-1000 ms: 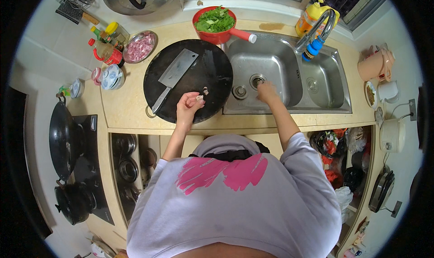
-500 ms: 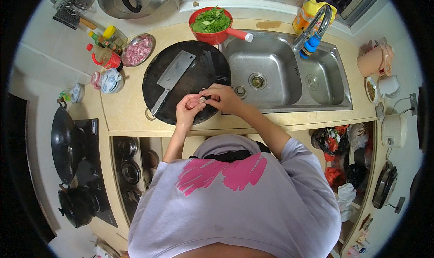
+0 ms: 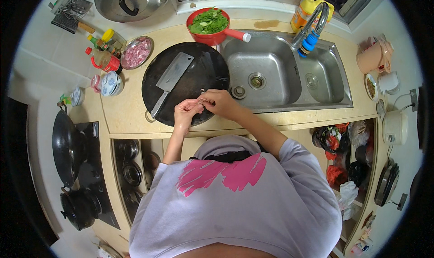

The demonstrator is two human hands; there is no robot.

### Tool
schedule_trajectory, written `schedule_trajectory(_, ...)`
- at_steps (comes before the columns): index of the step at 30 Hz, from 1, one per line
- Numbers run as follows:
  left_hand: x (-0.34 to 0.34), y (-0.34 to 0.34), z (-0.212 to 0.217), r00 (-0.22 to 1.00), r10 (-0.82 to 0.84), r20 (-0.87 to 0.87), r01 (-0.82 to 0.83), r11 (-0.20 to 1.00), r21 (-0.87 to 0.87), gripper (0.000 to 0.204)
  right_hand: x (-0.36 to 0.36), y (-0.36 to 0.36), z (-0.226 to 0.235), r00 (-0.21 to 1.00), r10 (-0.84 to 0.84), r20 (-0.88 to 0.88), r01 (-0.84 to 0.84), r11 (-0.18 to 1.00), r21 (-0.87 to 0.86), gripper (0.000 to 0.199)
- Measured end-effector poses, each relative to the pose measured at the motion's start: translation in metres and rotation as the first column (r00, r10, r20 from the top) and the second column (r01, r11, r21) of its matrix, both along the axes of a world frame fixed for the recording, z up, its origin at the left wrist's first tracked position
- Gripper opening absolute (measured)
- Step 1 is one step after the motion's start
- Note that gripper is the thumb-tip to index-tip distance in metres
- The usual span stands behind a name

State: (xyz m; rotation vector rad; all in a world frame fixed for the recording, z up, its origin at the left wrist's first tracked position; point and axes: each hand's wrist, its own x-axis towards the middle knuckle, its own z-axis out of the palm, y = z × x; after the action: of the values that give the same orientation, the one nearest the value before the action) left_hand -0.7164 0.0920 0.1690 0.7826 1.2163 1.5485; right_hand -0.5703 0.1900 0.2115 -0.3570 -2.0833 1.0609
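Observation:
My left hand (image 3: 187,111) and my right hand (image 3: 220,102) meet over the near right part of a round black cutting board (image 3: 199,77). The fingertips of both are pinched together on a small whitish piece (image 3: 202,103), which looks like a garlic clove and is mostly covered by the fingers. A cleaver (image 3: 176,72) lies flat on the board's left half, its handle toward me, touched by neither hand. Just beyond my right hand, a tiny pale bit (image 3: 202,91) rests on the board.
Behind the board stands a red pot (image 3: 211,40) of cut greens, its handle reaching over the double sink (image 3: 262,95). A plate of raw meat (image 3: 137,53), bottles (image 3: 104,59) and a lidded bowl (image 3: 111,83) sit to the left. A wok (image 3: 65,140) is on the stove.
My right hand has come slightly lower and closer over my left fingers, hiding more of the whitish piece. A tiny pale bit on the board now shows beyond it. The cleaver stays put.

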Motion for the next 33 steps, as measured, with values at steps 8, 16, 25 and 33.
schedule_trajectory(8, 0.01, 0.008, 0.01, 0.993, -0.109, 0.047, 0.112, 0.991, -0.067, 0.02, 0.005, 0.009, -0.003, 0.994, -0.096, 0.052, 0.108, 0.942, -0.318, 0.014)
schedule_trajectory(16, 0.018, 0.022, 0.033, 0.952, -0.209, 0.224, 0.204, 0.978, 0.047, 0.031, 0.024, 0.046, 0.001, 0.988, -0.143, 0.055, 0.152, 0.877, -0.457, 0.015)
schedule_trajectory(25, 0.0, 0.001, 0.025, 0.974, -0.018, 0.226, 0.032, 0.998, -0.055, 0.028, 0.096, 0.098, 0.094, 0.925, 0.37, -0.086, -0.311, 0.61, -0.729, 0.015)
schedule_trajectory(33, 0.002, 0.002, 0.018, 0.968, -0.013, 0.249, 0.033, 0.996, -0.078, 0.026, 0.138, 0.141, -0.06, 0.269, -0.201, 0.942, 0.211, 0.967, 0.146, 0.041)
